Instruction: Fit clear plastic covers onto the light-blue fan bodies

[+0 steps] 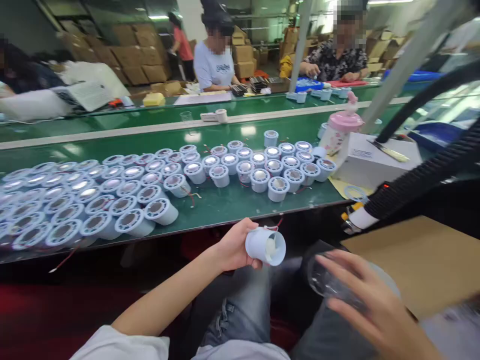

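just off the near edge of the desk (225, 206), your left hand (235, 246) clasps the pale blue cylinder (257, 245), its open end aimed roughly at your right hand (365, 287), which sits lower right, curled around a blurred clear piece (320, 277), perhaps plastic.

Housings (278, 189) on bench (213, 202), box (369, 162) at right

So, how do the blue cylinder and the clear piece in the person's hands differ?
The blue cylinder, in the left hand, is opaque; the clear piece, in the right hand, is see-through. Wires show at the blue cylinder; none show on the blurred clear piece. Both look round-rimmed.
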`<control>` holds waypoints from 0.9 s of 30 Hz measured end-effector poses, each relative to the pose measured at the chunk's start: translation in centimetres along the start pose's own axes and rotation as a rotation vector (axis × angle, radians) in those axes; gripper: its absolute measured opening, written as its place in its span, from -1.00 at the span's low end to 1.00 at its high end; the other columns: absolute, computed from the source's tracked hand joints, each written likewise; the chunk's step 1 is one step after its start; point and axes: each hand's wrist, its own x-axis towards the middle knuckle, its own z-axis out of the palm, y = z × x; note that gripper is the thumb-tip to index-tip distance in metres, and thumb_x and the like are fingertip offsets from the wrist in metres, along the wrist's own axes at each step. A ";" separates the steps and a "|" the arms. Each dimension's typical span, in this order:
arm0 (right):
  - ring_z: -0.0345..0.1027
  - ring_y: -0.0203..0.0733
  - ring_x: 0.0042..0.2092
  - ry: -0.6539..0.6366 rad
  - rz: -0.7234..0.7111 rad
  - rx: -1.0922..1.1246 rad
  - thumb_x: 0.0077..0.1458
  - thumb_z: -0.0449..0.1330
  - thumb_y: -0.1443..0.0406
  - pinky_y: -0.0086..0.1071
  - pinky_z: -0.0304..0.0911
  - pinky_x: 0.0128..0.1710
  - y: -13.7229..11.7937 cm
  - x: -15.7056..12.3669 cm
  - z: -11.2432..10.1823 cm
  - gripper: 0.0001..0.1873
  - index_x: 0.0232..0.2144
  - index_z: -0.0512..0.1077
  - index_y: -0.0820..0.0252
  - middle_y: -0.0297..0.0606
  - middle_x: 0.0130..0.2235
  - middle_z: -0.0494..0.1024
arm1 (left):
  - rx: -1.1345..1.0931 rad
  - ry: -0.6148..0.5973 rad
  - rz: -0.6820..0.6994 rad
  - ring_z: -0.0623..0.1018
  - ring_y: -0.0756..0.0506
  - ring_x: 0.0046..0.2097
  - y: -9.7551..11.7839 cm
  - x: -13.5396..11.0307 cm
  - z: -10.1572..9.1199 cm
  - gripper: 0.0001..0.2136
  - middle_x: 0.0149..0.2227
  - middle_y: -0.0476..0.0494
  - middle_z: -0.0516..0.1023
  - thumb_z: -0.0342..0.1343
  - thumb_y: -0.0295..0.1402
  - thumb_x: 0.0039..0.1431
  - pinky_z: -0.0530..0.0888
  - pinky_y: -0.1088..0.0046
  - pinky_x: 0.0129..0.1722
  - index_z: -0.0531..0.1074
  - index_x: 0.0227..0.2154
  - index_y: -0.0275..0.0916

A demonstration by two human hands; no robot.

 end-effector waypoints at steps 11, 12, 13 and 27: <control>0.39 0.05 -0.06 -0.111 0.159 0.004 0.25 0.08 0.18 -0.13 0.43 -0.20 -1.5 0.7 0.7 -0.57 0.14 0.37 0.09 -0.01 0.03 0.41 | -0.285 -0.305 -0.450 0.27 0.03 -0.74 -2.5 4.2 2.8 -0.07 -0.63 -0.12 0.40 -0.40 0.46 -0.12 0.01 0.65 -0.87 0.43 -0.30 -0.39; 0.38 0.04 -0.05 -0.109 0.145 0.017 0.25 0.09 0.18 -0.14 0.42 -0.19 -1.3 0.3 0.5 -0.58 0.12 0.38 0.09 -0.01 0.03 0.41 | -0.315 -0.301 -0.448 0.30 0.02 -0.73 -2.7 4.4 2.6 -0.07 -0.60 -0.15 0.44 -0.41 0.46 -0.13 0.01 0.65 -0.87 0.43 -0.30 -0.38; 0.38 0.03 -0.05 -0.114 0.118 0.026 0.25 0.09 0.18 -0.14 0.42 -0.17 -1.1 0.0 0.3 -0.59 0.11 0.39 0.09 -0.01 0.03 0.40 | -0.339 -0.297 -0.443 0.31 0.01 -0.72 -2.9 4.5 2.4 -0.07 -0.58 -0.16 0.46 -0.43 0.46 -0.13 0.00 0.65 -0.87 0.42 -0.31 -0.36; 0.38 0.03 -0.02 -0.198 0.214 0.042 0.19 0.16 0.23 -0.17 0.45 -0.20 -0.4 -0.4 1.0 -0.75 -0.07 0.49 0.05 -0.09 0.11 0.36 | 0.378 -0.285 -0.071 0.33 0.06 -0.52 -0.6 2.6 4.3 -0.53 -0.43 -0.08 0.46 0.07 0.08 0.09 0.16 0.63 -0.66 0.49 -0.32 -0.30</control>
